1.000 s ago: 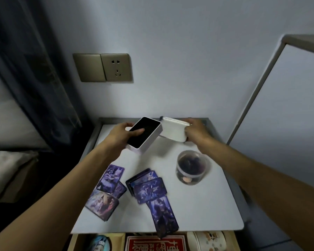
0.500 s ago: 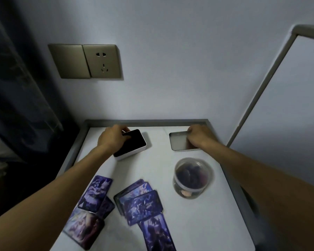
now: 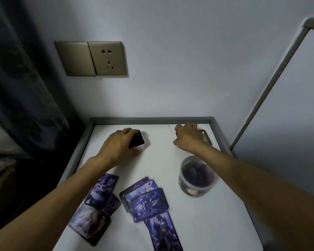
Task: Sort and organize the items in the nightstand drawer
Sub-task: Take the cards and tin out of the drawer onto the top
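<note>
Presently, in the head view, your left hand point(image 3: 120, 144) has its fingers curled over the white box point(image 3: 140, 142) and grips it. The box sits on the nightstand top point(image 3: 170, 160), behind and well to the left of the clear jar point(image 3: 197, 175), with its dark inside facing up. Your right hand point(image 3: 188, 137) lies on the lid point(image 3: 206, 135), just behind the jar; whether its fingers grasp the lid cannot be told. Purple cards point(image 3: 147, 200) lie in two loose heaps left of the jar, nearer you. A wall socket point(image 3: 107, 58) is mounted high behind the jar, to its left.
</note>
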